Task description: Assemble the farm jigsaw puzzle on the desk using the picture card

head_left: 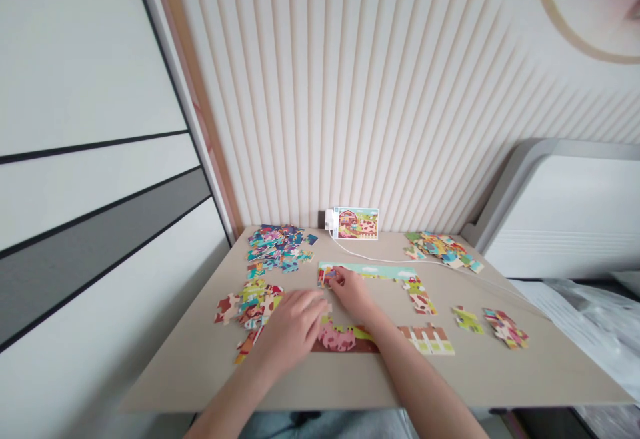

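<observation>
1. Ribbed wall (pixel 310 92): rises behind everything.
2. Beige table (pixel 365 379): stands against the wall, bearing all the pieces.
3. Partly joined puzzle (pixel 337 337): lies mid-table, showing pale-blue sky along the top, a pink pig and white fence along the bottom.
4. Left hand (pixel 294 325): hovers or rests by the puzzle's left side, half open, fingers loosely bent; cannot tell of anything held beneath.
5. Right hand (pixel 337 280): closes thumb and fingertips around a corner piece (pixel 327 275) at the puzzle's upper left.
6. Blue-purple pile (pixel 277 245): lies at back left.
7. Green-brown pile (pixel 255 302): spreads just left of the left hand.
8. Multicoloured pile (pixel 443 249): lies at back right.
9. Farm picture card (pixel 357 224): leans upright near the wall, beside a plug.
10. Small cluster (pixel 505 327): lies right of the puzzle.
11. Green pieces (pixel 467 319): lie between cluster and puzzle.
12. White plug (pixel 329 219): trails a thin cable rightward.
</observation>
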### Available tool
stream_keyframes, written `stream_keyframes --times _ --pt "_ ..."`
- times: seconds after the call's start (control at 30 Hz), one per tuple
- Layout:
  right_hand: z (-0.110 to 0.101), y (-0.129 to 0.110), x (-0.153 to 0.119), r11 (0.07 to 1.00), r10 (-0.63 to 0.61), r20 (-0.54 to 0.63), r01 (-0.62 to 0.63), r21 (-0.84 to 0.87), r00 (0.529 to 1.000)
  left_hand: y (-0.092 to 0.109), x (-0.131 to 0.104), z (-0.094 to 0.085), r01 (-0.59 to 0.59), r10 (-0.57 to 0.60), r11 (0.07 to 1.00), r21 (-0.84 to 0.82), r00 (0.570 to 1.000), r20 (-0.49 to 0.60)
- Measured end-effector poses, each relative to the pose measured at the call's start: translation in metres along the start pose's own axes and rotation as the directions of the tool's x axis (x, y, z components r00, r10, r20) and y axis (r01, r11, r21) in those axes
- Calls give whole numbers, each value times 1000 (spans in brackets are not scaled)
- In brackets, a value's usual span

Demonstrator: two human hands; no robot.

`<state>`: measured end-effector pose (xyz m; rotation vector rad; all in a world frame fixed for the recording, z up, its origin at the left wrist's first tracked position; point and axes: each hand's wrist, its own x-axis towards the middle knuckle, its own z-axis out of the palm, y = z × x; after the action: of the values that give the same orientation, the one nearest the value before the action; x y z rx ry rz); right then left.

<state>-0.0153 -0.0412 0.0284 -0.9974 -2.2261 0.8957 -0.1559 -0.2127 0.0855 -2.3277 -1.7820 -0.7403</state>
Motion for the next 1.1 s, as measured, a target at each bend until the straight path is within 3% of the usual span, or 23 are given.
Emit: stream_keyframes --times 0.07,0.17,0.3,0.47,0.6,0.73,0.9,1.1 --pt "-3 -2 -3 995 -33 -54 28 -91 998 -25 24 -1 26 -25 997 69 1000 -19" --pt "-11 -7 -6 986 -67 -40 60 -158 997 -59 53 14 70 -65 990 119 997 -48" --pt "-23 -5 -12 988 -82 31 85 -131 996 -80 62 42 87 -82 989 116 996 -45" --pt "-42 10 -15 997 60 28 -59 -50 998 -89 45 60 27 -30 997 68 999 37" --pt "-63 17 -9 991 132 -71 -132 7 989 -95 40 64 13 -17 999 30 990 140" --pt "-79 22 -6 982 185 -184 -174 77 965 -95 40 66 17 -20 1000 22 986 164" --pt "-73 33 -7 966 214 -37 -206 156 976 -91 40 63 19 -22 1000 17 988 154" --pt "-63 42 -5 948 206 -12 -197 252 978 -89 40 62 20 -22 1000 17 990 137"
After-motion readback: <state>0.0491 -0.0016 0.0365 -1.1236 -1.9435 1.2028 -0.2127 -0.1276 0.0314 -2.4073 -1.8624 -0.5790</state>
